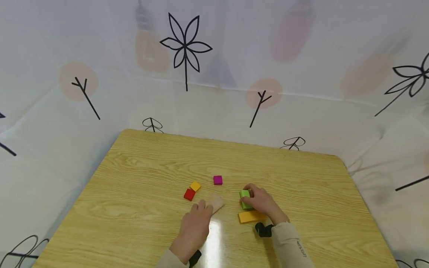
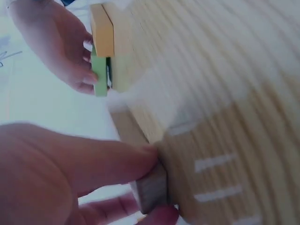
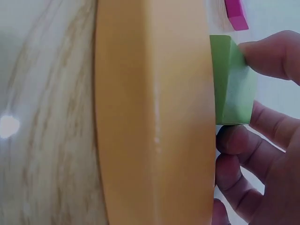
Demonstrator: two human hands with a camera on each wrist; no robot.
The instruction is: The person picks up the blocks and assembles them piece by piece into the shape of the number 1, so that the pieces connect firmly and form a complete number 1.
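My left hand (image 1: pixel 196 225) pinches a plain wooden block (image 1: pixel 217 203); in the left wrist view the thumb presses one side of this block (image 2: pixel 152 187) and fingertips show at its near end. To the right, my right hand (image 1: pixel 263 203) grips a green block (image 1: pixel 245 199) between thumb and fingers. The right wrist view shows the green block (image 3: pixel 234 79) with the thumb at one end and fingertips at the other. A long orange block (image 1: pixel 248 216) lies just in front of it, below the right hand, and fills much of the right wrist view.
A magenta block (image 1: pixel 218 180) lies farther back, between the hands. Left of it, a small yellow-orange block (image 1: pixel 195 186) sits corner to corner with a red block (image 1: pixel 189 194). The wooden table (image 1: pixel 140 160) meets a patterned white cloth (image 1: pixel 214 108) at its back edge.
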